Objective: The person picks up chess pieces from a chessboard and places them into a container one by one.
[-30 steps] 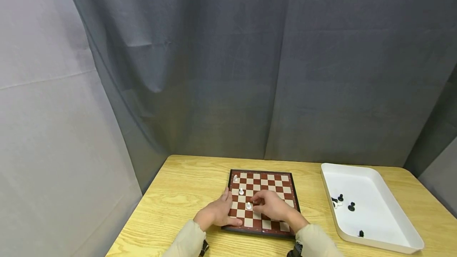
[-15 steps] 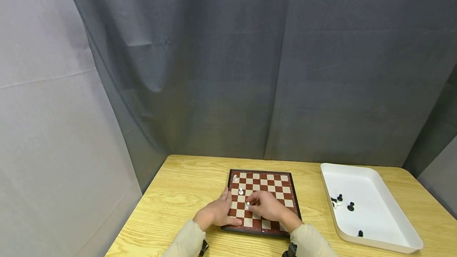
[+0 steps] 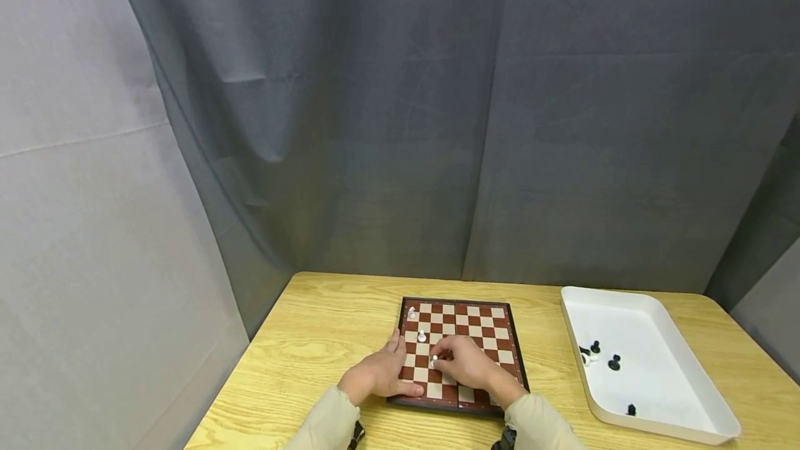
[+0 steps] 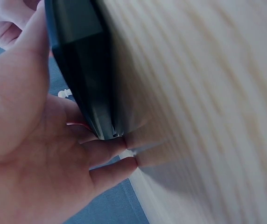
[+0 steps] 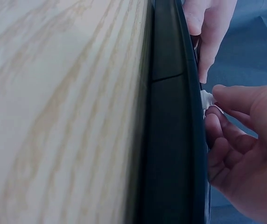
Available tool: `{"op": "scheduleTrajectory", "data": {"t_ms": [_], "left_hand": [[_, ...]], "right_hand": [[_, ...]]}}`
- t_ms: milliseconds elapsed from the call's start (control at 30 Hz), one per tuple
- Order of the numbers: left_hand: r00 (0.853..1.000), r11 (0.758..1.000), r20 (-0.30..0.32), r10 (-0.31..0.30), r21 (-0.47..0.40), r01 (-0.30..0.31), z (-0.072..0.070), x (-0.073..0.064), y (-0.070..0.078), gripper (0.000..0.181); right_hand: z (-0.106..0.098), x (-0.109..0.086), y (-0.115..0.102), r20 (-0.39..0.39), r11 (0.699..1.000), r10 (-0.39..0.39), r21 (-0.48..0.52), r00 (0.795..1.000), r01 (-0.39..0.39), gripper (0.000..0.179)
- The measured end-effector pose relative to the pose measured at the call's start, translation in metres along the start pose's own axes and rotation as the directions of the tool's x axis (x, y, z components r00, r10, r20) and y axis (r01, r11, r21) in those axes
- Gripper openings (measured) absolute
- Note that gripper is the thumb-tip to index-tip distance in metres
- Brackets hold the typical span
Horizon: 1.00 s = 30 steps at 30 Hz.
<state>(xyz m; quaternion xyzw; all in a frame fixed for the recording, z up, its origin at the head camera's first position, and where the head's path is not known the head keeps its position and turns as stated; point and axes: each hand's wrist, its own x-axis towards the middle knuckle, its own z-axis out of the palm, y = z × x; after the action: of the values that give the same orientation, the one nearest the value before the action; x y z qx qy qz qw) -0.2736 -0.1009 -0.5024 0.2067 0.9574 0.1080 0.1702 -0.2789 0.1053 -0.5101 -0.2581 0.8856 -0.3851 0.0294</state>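
A brown-and-cream chessboard (image 3: 487, 330) with a dark frame lies on the table. My right hand (image 3: 470, 364) is over its middle, thumb and forefinger pinching a small white chess piece (image 3: 434, 361), partly hidden by the fingers; the same white piece (image 5: 206, 101) shows between the fingertips in the right wrist view. My left hand (image 3: 382, 369) rests at the board's near left corner, thumb lying on the near edge and straight fingers along the left side. Beyond it stand a white pawn (image 3: 421, 336) and, near the far left corner, another white piece (image 3: 412, 312).
To the right of the board stands a white tray (image 3: 675, 360). In it are black pieces, one a black pawn (image 3: 614, 362), and a white piece (image 3: 589, 358) near its left wall. The wooden table (image 3: 300, 339) reaches back to a grey curtain (image 3: 400, 123).
My right hand has moved slightly left, its fingertips going from beside the white piece to pinching it. The left hand and the other pieces stay in place.
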Motion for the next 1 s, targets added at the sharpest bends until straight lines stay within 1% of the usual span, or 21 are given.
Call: {"op": "scheduleTrajectory", "data": {"t_ms": [267, 433, 567, 733, 900, 1000], "left_hand": [[1.000, 1.000, -0.007, -0.002, 0.000, 0.002, 0.001, 0.001, 0.000, 0.109], [1.000, 1.000, -0.008, -0.007, -0.004, 0.006, 0.002, -0.001, 0.000, 0.109], [1.000, 1.000, -0.004, -0.009, -0.003, 0.009, 0.002, -0.001, -0.001, 0.108], [1.000, 1.000, 0.000, -0.006, -0.009, 0.006, 0.001, 0.000, -0.001, 0.108], [1.000, 1.000, -0.001, 0.003, -0.009, -0.003, 0.001, 0.000, -0.001, 0.107], [1.000, 1.000, 0.007, 0.008, -0.003, -0.008, 0.000, 0.000, 0.000, 0.107]], "right_hand": [[-0.004, -0.004, -0.002, -0.005, 1.000, 0.001, -0.005, 1.000, -0.001, 0.005], [-0.006, -0.008, -0.004, 0.005, 1.000, 0.009, 0.028, 1.000, -0.009, 0.005], [-0.011, -0.013, -0.005, 0.001, 0.999, 0.022, 0.035, 1.000, -0.022, 0.005], [-0.021, -0.019, -0.003, -0.017, 0.999, 0.032, 0.004, 0.999, -0.032, 0.005], [-0.035, -0.026, 0.003, -0.030, 0.998, 0.057, 0.019, 0.998, -0.057, 0.006], [-0.044, -0.030, 0.008, -0.049, 0.998, 0.059, 0.008, 0.997, -0.059, 0.006]]}}
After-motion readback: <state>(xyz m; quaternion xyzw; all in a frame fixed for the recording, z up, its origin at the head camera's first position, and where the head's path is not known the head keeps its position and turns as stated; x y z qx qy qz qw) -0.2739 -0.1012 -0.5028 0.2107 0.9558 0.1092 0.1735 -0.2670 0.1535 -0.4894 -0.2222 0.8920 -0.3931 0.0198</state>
